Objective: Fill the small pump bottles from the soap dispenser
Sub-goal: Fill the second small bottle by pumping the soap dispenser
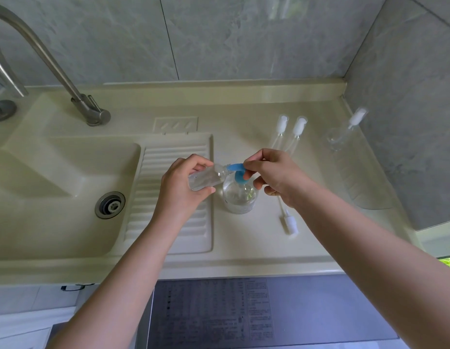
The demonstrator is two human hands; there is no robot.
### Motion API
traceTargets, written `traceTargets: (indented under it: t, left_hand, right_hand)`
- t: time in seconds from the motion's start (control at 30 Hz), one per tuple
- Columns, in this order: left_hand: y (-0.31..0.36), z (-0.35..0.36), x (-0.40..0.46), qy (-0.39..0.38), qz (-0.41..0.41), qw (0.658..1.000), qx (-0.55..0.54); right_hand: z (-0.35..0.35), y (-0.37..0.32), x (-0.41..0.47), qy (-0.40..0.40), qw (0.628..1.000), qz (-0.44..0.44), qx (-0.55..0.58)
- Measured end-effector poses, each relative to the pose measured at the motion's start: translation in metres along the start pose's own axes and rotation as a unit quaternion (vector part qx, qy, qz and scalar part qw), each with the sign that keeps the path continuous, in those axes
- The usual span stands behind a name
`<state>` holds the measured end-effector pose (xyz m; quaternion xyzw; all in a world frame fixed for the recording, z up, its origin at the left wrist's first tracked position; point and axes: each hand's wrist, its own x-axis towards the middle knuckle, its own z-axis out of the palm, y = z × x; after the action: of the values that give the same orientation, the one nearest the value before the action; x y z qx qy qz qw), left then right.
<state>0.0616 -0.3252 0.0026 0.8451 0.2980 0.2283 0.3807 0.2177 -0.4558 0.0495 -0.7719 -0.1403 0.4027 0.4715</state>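
Observation:
A clear round soap dispenser (240,199) with a blue pump head (237,172) stands on the cream counter beside the washboard. My left hand (183,183) grips a small clear bottle (206,178), tilted on its side with its open neck against the blue spout. My right hand (271,176) rests on the pump head, fingers curled over it. Two white pump tops (290,127) with dip tubes lie behind my right hand. A third pump top (289,222) lies near the front. Another small clear bottle (336,139) stands at the right with a white pump top (357,118) leaning from it.
A cream sink (55,187) with a steel drain (110,205) lies to the left, under a curved steel tap (67,81). The ribbed washboard (171,233) separates sink and counter. Grey tiled walls close the back and right. A grey appliance top (244,313) sits below the counter edge.

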Motion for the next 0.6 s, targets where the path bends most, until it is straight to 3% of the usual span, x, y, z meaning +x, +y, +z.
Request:
traceTargets:
  t: [0.6]
  left_hand:
    - [-0.0017,-0.0021,0.0005,-0.001,0.005,1.0,0.008]
  right_hand:
    - [-0.0022,-0.0027,0.0019,-0.022,0.999,0.025,0.028]
